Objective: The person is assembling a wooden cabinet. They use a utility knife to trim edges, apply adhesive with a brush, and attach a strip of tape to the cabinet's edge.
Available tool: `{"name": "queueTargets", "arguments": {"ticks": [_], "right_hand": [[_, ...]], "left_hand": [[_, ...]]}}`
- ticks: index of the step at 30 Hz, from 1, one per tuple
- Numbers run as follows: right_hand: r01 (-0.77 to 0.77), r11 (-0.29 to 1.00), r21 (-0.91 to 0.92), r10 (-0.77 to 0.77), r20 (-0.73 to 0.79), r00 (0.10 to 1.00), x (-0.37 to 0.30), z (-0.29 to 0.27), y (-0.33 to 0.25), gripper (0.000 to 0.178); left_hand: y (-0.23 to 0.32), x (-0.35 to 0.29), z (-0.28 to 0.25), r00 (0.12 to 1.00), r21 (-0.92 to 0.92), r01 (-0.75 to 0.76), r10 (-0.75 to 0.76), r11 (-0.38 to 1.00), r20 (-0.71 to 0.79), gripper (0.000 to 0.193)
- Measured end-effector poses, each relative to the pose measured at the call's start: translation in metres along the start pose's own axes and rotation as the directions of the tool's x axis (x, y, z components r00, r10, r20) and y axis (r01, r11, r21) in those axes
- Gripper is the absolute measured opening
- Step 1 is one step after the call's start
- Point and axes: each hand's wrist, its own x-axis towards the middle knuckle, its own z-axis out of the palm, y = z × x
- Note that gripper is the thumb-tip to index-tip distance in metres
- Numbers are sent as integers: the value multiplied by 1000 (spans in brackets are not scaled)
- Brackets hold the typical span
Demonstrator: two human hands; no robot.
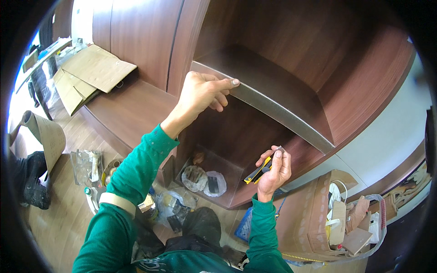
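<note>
A dark wood-grain shelf (273,75) has a grey metallic-looking strip (282,113) along its front edge. My left hand (205,93) is closed at the left part of this strip, thumb laid along it and the other fingers curled just below. Lower and to the right, my right hand (275,170) grips a yellow and black utility knife (258,170) below the shelf's right end. A small piece shows between its thumb and forefinger; whether that is the knife's blade end, I cannot tell.
Open plastic bags (195,177) lie in the compartment below. Flattened cardboard (98,68) rests on the bench at left. A large cardboard box (314,214) filled with scraps stands at right, near a blue basket (244,225). Clear packaging (175,202) and a jug (92,196) are on the floor.
</note>
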Motion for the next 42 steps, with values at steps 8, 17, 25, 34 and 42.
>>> {"name": "queueTargets", "arguments": {"ticks": [8, 17, 25, 34, 42], "right_hand": [[-42, 999, 14, 42, 1, 999, 10, 20, -19, 33], [559, 754, -345, -491, 269, 828, 39, 25, -74, 47], [897, 159, -413, -440, 783, 439, 105, 54, -123, 32], [420, 813, -402, -197, 489, 850, 68, 19, -134, 22], [17, 965, -262, 17, 128, 992, 29, -40, -29, 23]], "left_hand": [[-14, 0, -2, 999, -70, -39, 37, 997, -31, 45], [-58, -38, -25, 997, 52, -58, 55, 997, 56, 37], [-129, -108, -64, 953, 159, 153, -188, 975, 239, 25], [-189, -138, -81, 944, 182, 176, -219, 967, 249, 20], [-187, -148, -78, 981, 396, -131, 61, 909, 185, 16]]}}
